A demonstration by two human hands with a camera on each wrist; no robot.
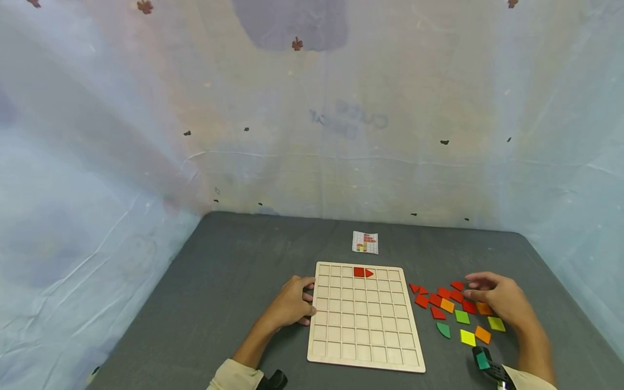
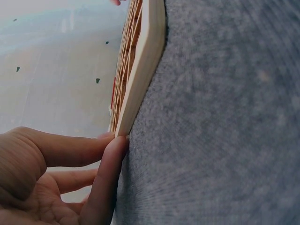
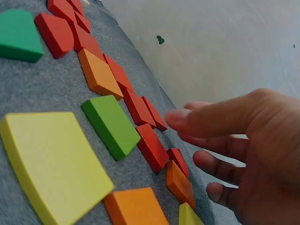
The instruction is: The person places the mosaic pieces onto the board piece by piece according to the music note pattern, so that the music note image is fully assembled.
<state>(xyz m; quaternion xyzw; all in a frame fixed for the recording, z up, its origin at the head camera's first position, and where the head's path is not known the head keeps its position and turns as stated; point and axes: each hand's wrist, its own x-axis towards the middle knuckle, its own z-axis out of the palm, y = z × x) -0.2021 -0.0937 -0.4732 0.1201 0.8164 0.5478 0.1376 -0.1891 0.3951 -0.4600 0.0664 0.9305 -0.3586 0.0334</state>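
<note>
Two red pieces [image 1: 358, 272] on one board [image 1: 363, 324]

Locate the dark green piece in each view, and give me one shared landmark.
Head: the dark green piece, lower right, right of the wooden board.
Left wrist: not in it.
Right wrist: the piece, upper left, at the left edge.
Shared landmark: the gray tabletop, in all three.

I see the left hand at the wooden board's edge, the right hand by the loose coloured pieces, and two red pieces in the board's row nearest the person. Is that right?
Not quite: the head view shows the two red pieces in the wooden board's farthest row. The left hand and right hand are as you say.
</note>
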